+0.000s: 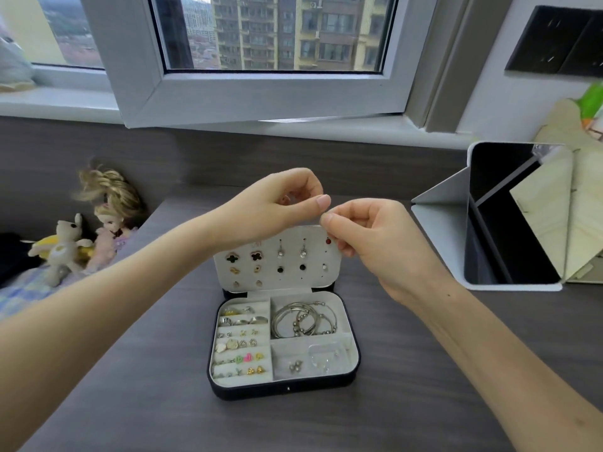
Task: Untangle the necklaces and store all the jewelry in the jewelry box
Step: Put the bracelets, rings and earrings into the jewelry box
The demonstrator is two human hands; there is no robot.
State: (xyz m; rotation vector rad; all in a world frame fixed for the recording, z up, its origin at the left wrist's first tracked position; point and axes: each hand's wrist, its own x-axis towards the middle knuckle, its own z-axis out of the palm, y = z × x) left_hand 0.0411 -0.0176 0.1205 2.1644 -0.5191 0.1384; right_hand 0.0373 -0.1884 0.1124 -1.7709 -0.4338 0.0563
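The open jewelry box [356, 353] stands on the dark table, black outside with grey lining. Its upright lid panel [277, 275] carries several stud earrings. Silver bangles [303, 319] lie in the upper right compartment. Rings and small earrings [241, 340] fill the left slots, and a clear little bag [323, 355] lies at lower right. My left hand [277, 203] and my right hand [375, 236] meet above the lid, fingertips pinched together on a small piece of jewelry. That piece is too fine to make out. No necklace chain is visible.
A grey folding case with a dark screen [509, 223] stands at the right. A doll [111, 216] and a soft toy [65, 246] lie at the left beside the table. An open window sash [261, 93] juts inward above the table's far edge.
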